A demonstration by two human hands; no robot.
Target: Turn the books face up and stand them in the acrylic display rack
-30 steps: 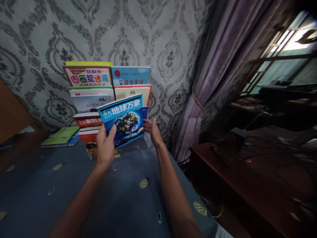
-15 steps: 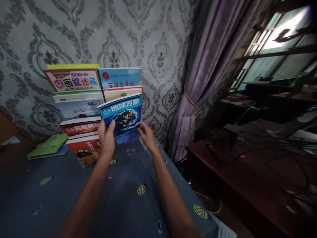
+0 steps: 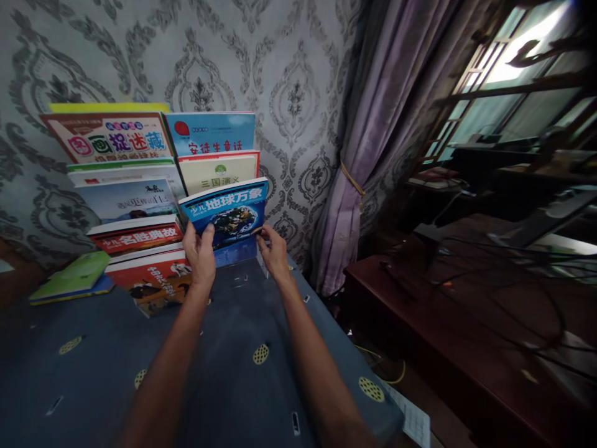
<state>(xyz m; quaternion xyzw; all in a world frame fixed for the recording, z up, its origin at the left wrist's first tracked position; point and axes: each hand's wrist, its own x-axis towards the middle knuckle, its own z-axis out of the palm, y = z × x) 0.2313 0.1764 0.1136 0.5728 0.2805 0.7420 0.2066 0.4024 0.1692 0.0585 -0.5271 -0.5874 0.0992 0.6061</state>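
Observation:
A blue book with a globe on its cover [image 3: 236, 214] is held between my two hands, tilted slightly back at the right column of a tiered book display. My left hand [image 3: 201, 252] grips its lower left side, thumb on the cover. At the lower right edge, my right hand [image 3: 273, 249] pinches it with bent fingers. Behind it rise a cream book [image 3: 219, 171] and a light blue book [image 3: 212, 134]. To the left stand a picture-puzzle book [image 3: 112, 137], a landscape-cover book [image 3: 128, 199], a red book [image 3: 140, 236] and an orange-red book [image 3: 153, 283].
A green book [image 3: 69, 277] lies over a blue one at the table's left. The dark blue tablecloth [image 3: 224, 386] has yellow dotted ovals. A purple curtain [image 3: 345, 218] hangs at the right, beside a dark red desk [image 3: 396, 311] with tangled cables [image 3: 494, 311].
The blue globe book has come down slightly relative to the books behind, so more of the cream book's cover shows. Both hands keep their hold. The view has shifted a little.

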